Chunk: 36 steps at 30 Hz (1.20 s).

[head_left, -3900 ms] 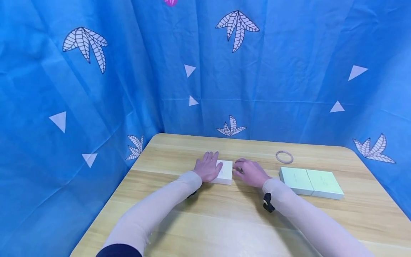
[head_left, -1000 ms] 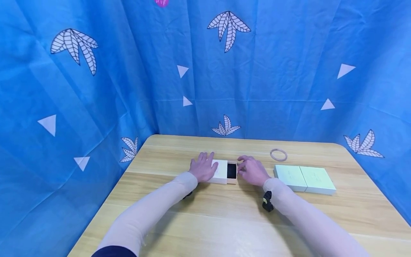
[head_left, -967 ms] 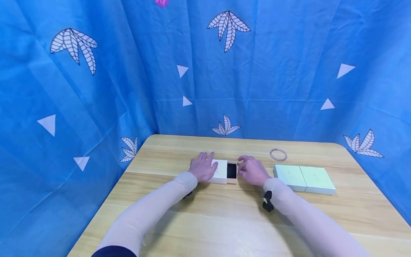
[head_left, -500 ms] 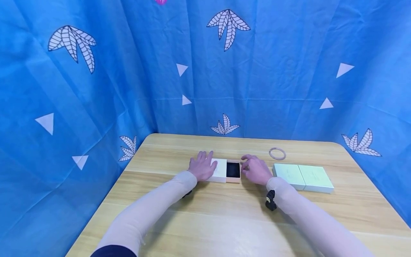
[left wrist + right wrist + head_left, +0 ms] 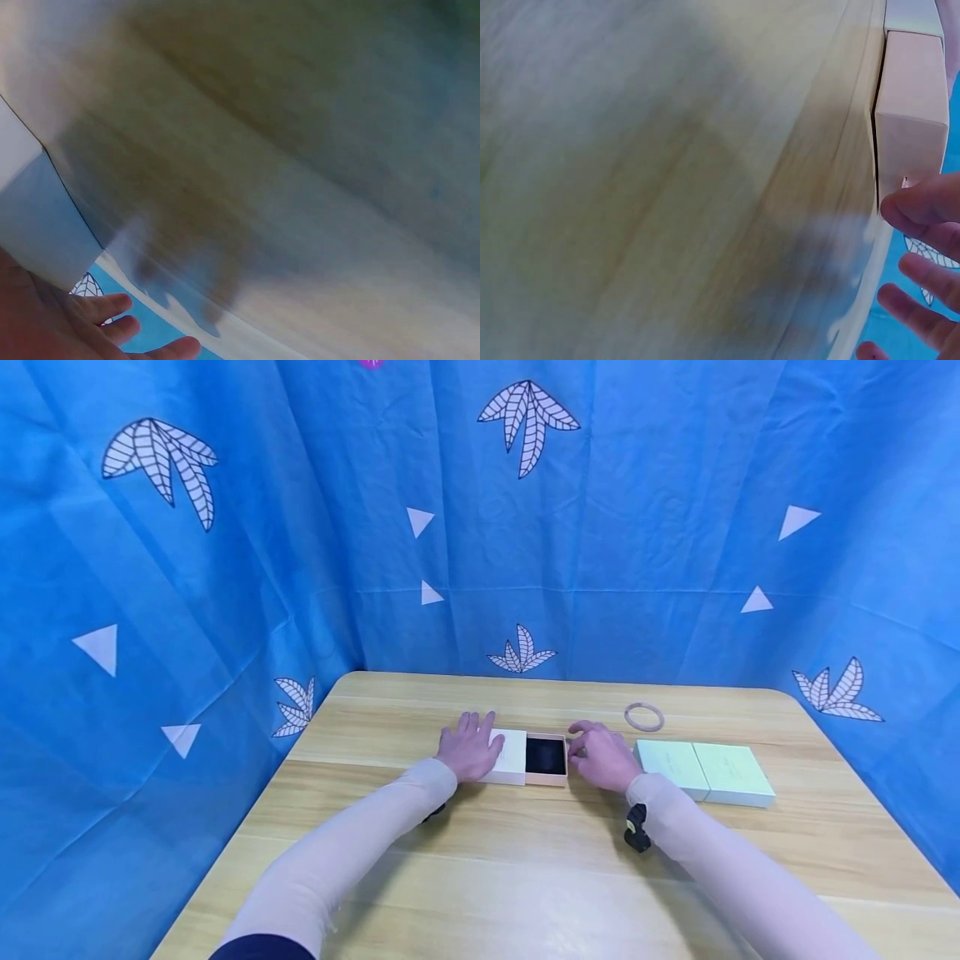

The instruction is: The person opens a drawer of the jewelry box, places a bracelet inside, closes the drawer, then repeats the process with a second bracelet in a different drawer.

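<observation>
A white drawer-style box [image 5: 512,760] lies on the wooden table, its drawer [image 5: 546,781] pulled out to the right and showing a black lining [image 5: 546,755]. My left hand [image 5: 467,750] rests flat on the white sleeve with fingers spread. At the drawer's right end is my right hand [image 5: 602,758]. In the right wrist view, its thumb and index finger pinch a small tab on the end wall of the pinkish drawer [image 5: 911,146], while the other fingers stay apart. From the left wrist, the sleeve's side [image 5: 45,214] shows beside the fingers.
Two pale green boxes [image 5: 735,768] sit side by side to the right, near the right wrist. Behind them lies a pinkish ring-shaped bangle [image 5: 643,717]. A blue patterned curtain [image 5: 645,527] encloses the table [image 5: 495,877] at the back and left.
The drawer has slid out of the white sleeve to the right, from fully closed to exposing more of its black inside. My right hand has moved right with it; the left hand stays on the sleeve.
</observation>
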Motion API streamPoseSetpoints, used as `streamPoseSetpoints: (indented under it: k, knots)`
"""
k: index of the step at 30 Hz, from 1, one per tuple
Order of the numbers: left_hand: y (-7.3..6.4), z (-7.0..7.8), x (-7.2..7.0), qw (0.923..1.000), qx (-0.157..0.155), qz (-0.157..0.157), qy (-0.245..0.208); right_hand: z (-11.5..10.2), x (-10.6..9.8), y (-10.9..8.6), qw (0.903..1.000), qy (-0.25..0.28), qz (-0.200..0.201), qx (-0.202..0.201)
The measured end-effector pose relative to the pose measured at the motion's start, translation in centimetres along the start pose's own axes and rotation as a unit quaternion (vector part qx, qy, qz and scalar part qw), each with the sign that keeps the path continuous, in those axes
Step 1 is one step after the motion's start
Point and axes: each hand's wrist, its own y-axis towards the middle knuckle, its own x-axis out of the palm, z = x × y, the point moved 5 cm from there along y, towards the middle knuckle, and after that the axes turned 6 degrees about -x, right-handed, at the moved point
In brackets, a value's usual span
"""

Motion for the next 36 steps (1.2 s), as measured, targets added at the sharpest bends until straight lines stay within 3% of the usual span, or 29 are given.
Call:
streamPoseSetpoints:
  k: [21, 36]
  knots:
    - [0.1, -0.4, 0.3, 0.9999, -0.001, -0.001, -0.017, 0.4, 0.1, 0.0, 0.9991, -0.017, -0.015, 0.037]
    - [0.1, -0.1, 0.2, 1.0000, 0.003, 0.004, -0.003, 0.4, -2.8, -0.1, 0.9982, -0.001, -0.043, 0.043]
